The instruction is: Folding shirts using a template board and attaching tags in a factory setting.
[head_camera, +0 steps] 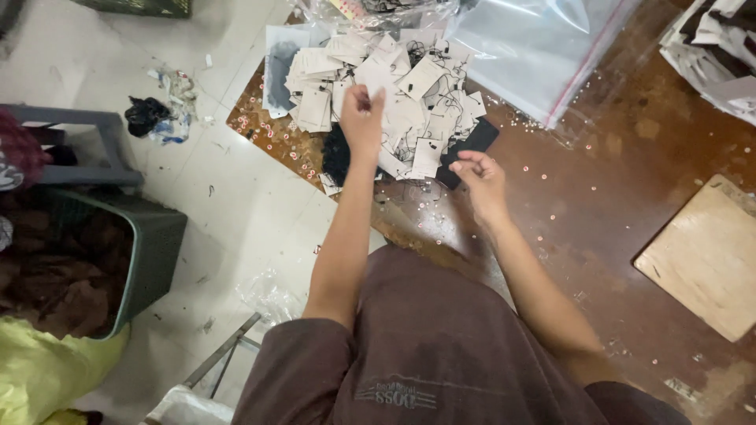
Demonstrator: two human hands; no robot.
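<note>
Beside the heap of white paper tags (pixel 386 94) on the brown table (pixel 598 197), the left hand (pixel 362 118) pinches one tag, the right hand (pixel 480 179) curls loosely empty (tangled strings could drag neighbours off the edge).

1 head-worn camera, steeply downward, close above the brown table (pixel 598 197) and the person's own arms.

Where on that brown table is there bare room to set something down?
The brown table is mostly bare between the clear plastic bag and the wooden board, apart from tiny scattered rings. It is crowded at the pile of white tags, where both hands work.
</note>
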